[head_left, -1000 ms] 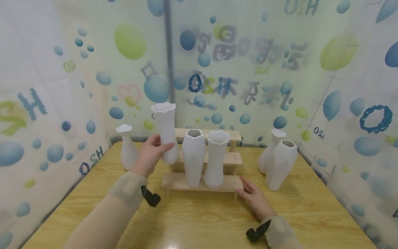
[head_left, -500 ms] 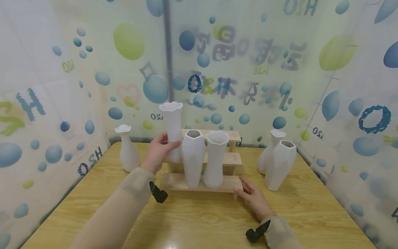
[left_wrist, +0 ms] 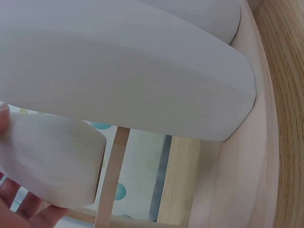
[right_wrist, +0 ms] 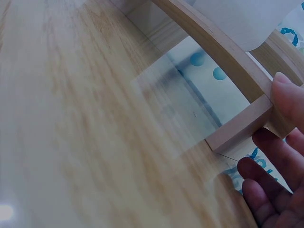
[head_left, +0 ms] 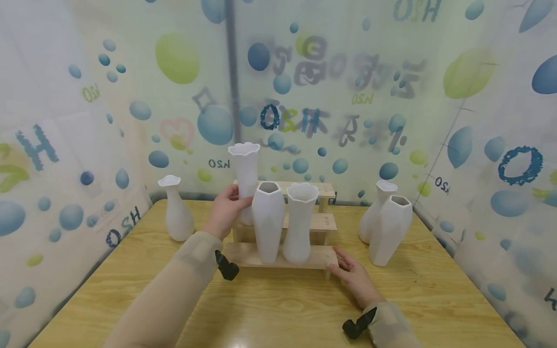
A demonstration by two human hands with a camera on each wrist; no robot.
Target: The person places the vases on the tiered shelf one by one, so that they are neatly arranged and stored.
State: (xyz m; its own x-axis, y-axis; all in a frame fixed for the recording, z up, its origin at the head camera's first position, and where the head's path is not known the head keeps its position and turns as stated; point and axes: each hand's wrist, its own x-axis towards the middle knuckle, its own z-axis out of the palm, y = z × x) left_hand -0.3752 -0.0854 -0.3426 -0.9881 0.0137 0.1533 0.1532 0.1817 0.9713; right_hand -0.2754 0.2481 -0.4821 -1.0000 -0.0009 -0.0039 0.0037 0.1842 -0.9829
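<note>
My left hand (head_left: 227,210) grips a tall white vase (head_left: 245,169) with a scalloped rim, thumb across its front. The vase stands upright at the left end of the middle tier of a three-tier wooden stand (head_left: 322,253). In the left wrist view its base (left_wrist: 52,159) is right at the tier's edge strip (left_wrist: 113,175). On the lowest tier are a faceted white vase (head_left: 268,222) and a second scalloped vase (head_left: 298,232). My right hand (head_left: 354,278) holds the right end of that lowest tier, thumb on the corner and fingers by the leg (right_wrist: 242,123).
A slim-necked white vase (head_left: 177,212) stands on the table (head_left: 278,304) at left. At right stand a faceted vase (head_left: 389,232) and, partly behind it, another slim-necked vase (head_left: 370,222). A patterned curtain (head_left: 174,106) encloses the table's back and sides.
My left hand has moved right with the scalloped vase, bringing it from the stand's left side to over the middle tier, behind the faceted vase. My right hand keeps its place on the stand.
</note>
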